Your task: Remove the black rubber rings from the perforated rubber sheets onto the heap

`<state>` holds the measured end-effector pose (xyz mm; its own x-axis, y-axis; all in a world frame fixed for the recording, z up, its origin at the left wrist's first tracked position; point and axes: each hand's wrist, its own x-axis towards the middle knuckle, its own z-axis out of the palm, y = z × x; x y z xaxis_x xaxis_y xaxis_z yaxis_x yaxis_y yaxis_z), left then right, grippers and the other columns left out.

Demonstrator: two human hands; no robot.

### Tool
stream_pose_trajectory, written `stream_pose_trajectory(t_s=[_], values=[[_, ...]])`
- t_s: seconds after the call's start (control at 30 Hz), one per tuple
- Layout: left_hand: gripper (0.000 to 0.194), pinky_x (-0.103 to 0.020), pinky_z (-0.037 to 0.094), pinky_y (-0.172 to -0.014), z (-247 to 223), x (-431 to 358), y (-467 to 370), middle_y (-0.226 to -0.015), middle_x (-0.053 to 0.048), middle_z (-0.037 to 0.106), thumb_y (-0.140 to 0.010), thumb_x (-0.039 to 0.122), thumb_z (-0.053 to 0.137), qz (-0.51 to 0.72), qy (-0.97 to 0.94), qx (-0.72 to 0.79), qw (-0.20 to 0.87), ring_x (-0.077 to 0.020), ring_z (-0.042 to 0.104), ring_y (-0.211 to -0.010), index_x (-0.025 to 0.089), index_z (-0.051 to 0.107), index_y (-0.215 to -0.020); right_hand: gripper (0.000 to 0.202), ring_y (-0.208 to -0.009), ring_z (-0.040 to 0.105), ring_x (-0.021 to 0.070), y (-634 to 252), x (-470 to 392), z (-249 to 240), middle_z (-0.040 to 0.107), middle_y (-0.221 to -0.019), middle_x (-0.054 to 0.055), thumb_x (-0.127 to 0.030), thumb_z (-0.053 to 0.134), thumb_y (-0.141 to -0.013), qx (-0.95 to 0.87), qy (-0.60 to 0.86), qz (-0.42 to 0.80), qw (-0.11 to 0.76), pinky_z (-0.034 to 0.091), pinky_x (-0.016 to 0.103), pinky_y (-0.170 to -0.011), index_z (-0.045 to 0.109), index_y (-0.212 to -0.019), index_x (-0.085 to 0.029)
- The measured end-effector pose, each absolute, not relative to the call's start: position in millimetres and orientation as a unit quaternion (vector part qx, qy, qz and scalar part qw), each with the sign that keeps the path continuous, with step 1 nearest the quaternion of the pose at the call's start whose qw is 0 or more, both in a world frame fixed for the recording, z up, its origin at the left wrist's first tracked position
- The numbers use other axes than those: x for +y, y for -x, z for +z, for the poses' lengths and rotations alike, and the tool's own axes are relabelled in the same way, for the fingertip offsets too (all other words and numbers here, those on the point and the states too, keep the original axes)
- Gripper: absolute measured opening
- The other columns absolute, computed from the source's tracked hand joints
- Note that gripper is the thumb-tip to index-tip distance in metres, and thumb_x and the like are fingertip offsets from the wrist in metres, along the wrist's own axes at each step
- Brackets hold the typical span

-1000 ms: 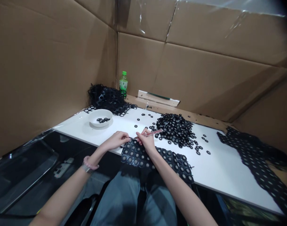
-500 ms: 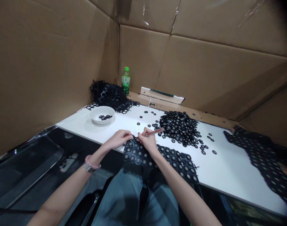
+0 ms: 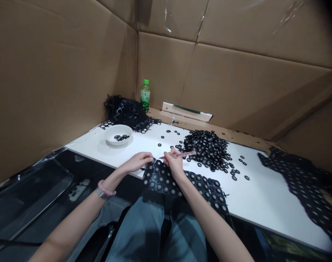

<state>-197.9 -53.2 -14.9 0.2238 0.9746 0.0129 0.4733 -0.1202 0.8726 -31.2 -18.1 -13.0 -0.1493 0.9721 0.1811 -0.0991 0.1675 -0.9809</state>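
A black rubbery sheet [image 3: 160,178] with rows of round, grey-centred discs lies across the table's front edge, its near side hanging over my lap. At its upper left corner, the thumb and fingers of my left hand [image 3: 140,161] pinch the edge, with a small black disc [image 3: 154,160] at the fingertips. My right hand [image 3: 174,164] is closed round a craft knife [image 3: 186,154] with a translucent reddish handle. The knife's pointed blade faces left, just above the sheet's top edge and a little apart from my left fingertips. My right forearm hides part of the sheet.
A white bowl [image 3: 119,134] holds several black discs. Behind my right hand rises a heap of loose discs [image 3: 206,149]. Black mesh scraps [image 3: 126,112] and a green-capped bottle [image 3: 145,95] stand at the back left. Another disc-covered sheet [image 3: 304,185] lies at right. Cardboard walls [image 3: 236,83] surround the table.
My right hand has shifted slightly to the right, drawing the knife away from my left fingertips and baring its blade. My left hand keeps its pinch at the sheet's corner.
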Motion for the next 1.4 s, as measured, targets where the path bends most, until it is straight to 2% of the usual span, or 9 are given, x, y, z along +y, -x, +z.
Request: stream_pose_trajectory(t_s=[0.1, 0.2, 0.33, 0.4, 0.5, 0.73, 0.97, 1.23, 1.4], values=[[0.027, -0.022, 0.032, -0.053, -11, -51, 193, -0.054, 0.004, 0.043, -0.077, 0.038, 0.042, 0.298, -0.674, 0.559, 0.381, -0.0126, 0.042, -0.054, 0.016, 0.051, -0.064, 0.030, -0.032, 0.035, 0.0062, 22, -16, -12, 0.042, -0.039, -0.009, -0.031, 0.055, -0.067, -0.486, 0.399, 0.531, 0.568, 0.022, 0.017, -0.034, 0.028, -0.059, -0.023], [0.033, -0.022, 0.031, -0.052, -6, -48, 185, -0.056, 0.003, 0.048, -0.077, 0.046, 0.043, 0.285, -0.670, 0.577, 0.369, -0.0139, 0.044, -0.056, 0.016, 0.055, -0.067, 0.032, -0.032, 0.036, 0.0050, 17, -19, -12, 0.044, -0.041, -0.009, -0.034, 0.059, -0.066, -0.447, 0.394, 0.544, 0.590, 0.023, 0.016, -0.033, 0.030, -0.059, -0.022], [0.041, -0.023, 0.031, -0.056, 4, -46, 174, -0.063, 0.000, 0.059, -0.072, 0.054, 0.050, 0.238, -0.673, 0.623, 0.319, -0.0166, 0.050, -0.061, 0.016, 0.063, -0.079, 0.029, -0.033, 0.040, 0.0063, 15, -23, -12, 0.050, -0.043, -0.006, -0.041, 0.060, -0.068, -0.429, 0.380, 0.569, 0.590, 0.027, 0.017, -0.033, 0.040, -0.062, -0.021], [0.042, -0.023, 0.030, -0.054, 9, -46, 172, -0.057, 0.000, 0.058, -0.070, 0.055, 0.052, 0.206, -0.691, 0.618, 0.313, -0.0159, 0.049, -0.056, 0.015, 0.065, -0.074, 0.026, -0.036, 0.045, 0.0082, 15, -24, -12, 0.054, -0.046, -0.004, -0.042, 0.059, -0.069, -0.425, 0.373, 0.575, 0.591, 0.031, 0.018, -0.034, 0.045, -0.066, -0.021], [0.039, -0.022, 0.028, -0.050, 10, -47, 174, -0.052, 0.001, 0.055, -0.070, 0.050, 0.054, 0.207, -0.718, 0.579, 0.325, -0.0132, 0.045, -0.052, 0.013, 0.064, -0.064, 0.025, -0.037, 0.047, 0.0088, 14, -25, -13, 0.056, -0.048, -0.003, -0.038, 0.058, -0.070, -0.468, 0.396, 0.543, 0.574, 0.032, 0.018, -0.035, 0.042, -0.063, -0.021], [0.037, -0.020, 0.031, -0.053, 0, -52, 179, -0.061, -0.001, 0.059, -0.075, 0.045, 0.051, 0.259, -0.715, 0.562, 0.327, -0.0133, 0.045, -0.060, 0.011, 0.066, -0.070, 0.026, -0.033, 0.044, 0.0091, 15, -30, -13, 0.045, -0.035, -0.008, -0.015, 0.057, -0.060, -0.581, 0.401, 0.504, 0.498, 0.031, 0.019, -0.038, 0.036, -0.048, -0.021], [0.030, -0.022, 0.035, -0.058, -5, -54, 178, -0.062, -0.001, 0.059, -0.073, 0.039, 0.055, 0.306, -0.689, 0.545, 0.367, -0.0143, 0.047, -0.062, 0.012, 0.065, -0.068, 0.023, -0.036, 0.045, 0.0108, 16, -30, -14, 0.044, -0.037, -0.007, -0.018, 0.054, -0.063, -0.628, 0.394, 0.483, 0.466, 0.033, 0.022, -0.041, 0.036, -0.050, -0.022], [0.030, -0.024, 0.039, -0.065, -12, -58, 177, -0.070, -0.002, 0.058, -0.073, 0.041, 0.052, 0.351, -0.677, 0.514, 0.392, -0.0146, 0.050, -0.068, 0.012, 0.059, -0.070, 0.026, -0.041, 0.031, 0.0087, 24, -29, -18, 0.035, -0.038, -0.008, -0.012, 0.057, -0.056, -0.649, 0.394, 0.447, 0.474, 0.025, 0.022, -0.044, 0.037, -0.042, -0.021], [0.030, -0.021, 0.036, -0.059, -5, -55, 177, -0.061, 0.002, 0.053, -0.076, 0.040, 0.049, 0.308, -0.692, 0.524, 0.389, -0.0128, 0.045, -0.061, 0.014, 0.058, -0.068, 0.026, -0.032, 0.032, 0.0081, 12, -23, -16, 0.037, -0.035, -0.009, -0.023, 0.052, -0.064, -0.581, 0.409, 0.489, 0.506, 0.024, 0.020, -0.036, 0.030, -0.051, -0.023]])
